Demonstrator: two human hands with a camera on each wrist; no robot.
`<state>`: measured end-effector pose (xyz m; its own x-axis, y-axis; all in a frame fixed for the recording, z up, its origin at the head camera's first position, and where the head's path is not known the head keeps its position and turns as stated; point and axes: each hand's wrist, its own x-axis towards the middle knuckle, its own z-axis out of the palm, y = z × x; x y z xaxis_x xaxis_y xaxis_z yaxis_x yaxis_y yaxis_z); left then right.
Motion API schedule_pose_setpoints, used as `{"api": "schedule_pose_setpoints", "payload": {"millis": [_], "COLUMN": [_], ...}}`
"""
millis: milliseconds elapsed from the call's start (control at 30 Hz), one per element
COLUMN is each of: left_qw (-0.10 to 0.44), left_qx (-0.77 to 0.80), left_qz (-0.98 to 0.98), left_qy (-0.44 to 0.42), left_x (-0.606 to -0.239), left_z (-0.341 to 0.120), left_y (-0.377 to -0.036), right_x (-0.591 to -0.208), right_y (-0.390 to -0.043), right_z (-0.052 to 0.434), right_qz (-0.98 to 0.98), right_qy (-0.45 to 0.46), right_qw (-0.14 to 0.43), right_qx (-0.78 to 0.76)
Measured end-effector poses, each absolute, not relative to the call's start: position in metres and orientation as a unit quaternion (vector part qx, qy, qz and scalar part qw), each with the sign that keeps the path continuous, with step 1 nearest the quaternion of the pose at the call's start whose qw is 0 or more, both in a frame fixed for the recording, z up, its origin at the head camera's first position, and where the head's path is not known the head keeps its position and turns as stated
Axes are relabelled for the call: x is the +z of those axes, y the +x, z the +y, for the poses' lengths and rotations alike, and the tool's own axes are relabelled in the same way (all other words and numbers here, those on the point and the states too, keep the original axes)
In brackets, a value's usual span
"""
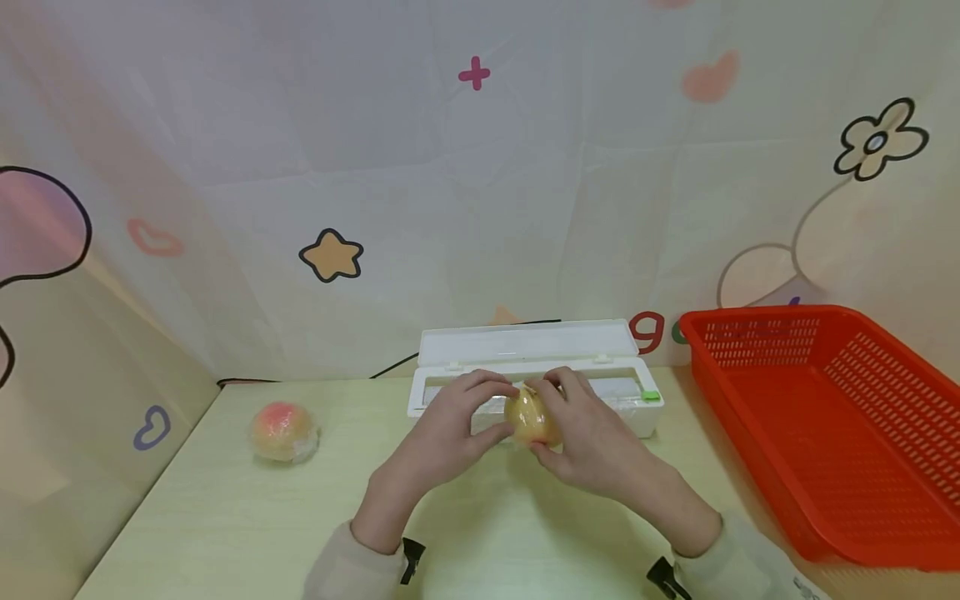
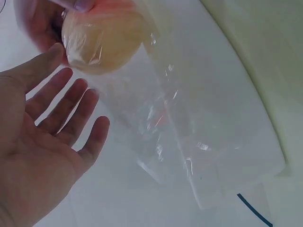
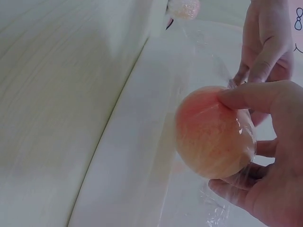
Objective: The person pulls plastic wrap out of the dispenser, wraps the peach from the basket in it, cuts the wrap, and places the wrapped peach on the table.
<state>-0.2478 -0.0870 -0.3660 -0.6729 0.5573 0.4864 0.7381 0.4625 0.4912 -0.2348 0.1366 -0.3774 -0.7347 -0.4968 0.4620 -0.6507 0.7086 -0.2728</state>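
My right hand (image 1: 588, 429) grips a peach (image 1: 531, 417), thumb and fingers around its side, in front of the cling film dispenser (image 1: 525, 343). Clear cling film (image 2: 142, 118) covers part of the peach and hangs off it in a loose sheet in the left wrist view. On the peach's other side is my left hand (image 1: 453, 425), its fingers spread and slightly bent. Its thumb tip comes right to the peach's edge in the left wrist view. The peach shows a pink top and yellowish sides in the right wrist view.
Another peach in film (image 1: 283, 432) rests on the left of the table (image 1: 225, 517). The dispenser's lid stands raised at the back, and a green slider (image 1: 651, 396) sits at its right end. A red plastic basket (image 1: 738, 433) stands at the right; a patterned curtain (image 1: 487, 192) hangs behind.
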Motion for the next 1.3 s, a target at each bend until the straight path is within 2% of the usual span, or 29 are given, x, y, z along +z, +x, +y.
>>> {"api": "schedule_pose_setpoints", "payload": {"millis": [333,633,933,1300], "left_qw": [0.156,0.168,0.164,0.149], "left_qx": [-0.279,-0.250,-0.275,-0.307], "left_qz": [-0.876,-0.894,-0.895,-0.886], "left_qy": [-0.360,-0.332,-0.309,-0.315], "left_x": [-0.375,-0.379,-0.382,-0.382], "left_z": [-0.075,-0.069,-0.067,-0.074], "left_y": [-0.245,-0.246,-0.248,-0.250], "right_x": [-0.375,-0.372,-0.369,-0.380], "right_y": [-0.239,-0.238,-0.227,-0.234], "right_z": [0.142,0.144,0.129,0.128], "right_qz": [-0.901,-0.897,-0.897,-0.903], "right_qy": [0.316,0.317,0.333,0.319], "right_qw": [0.191,0.230,0.277,0.283], "right_qx": [0.228,0.205,0.090,0.056]}}
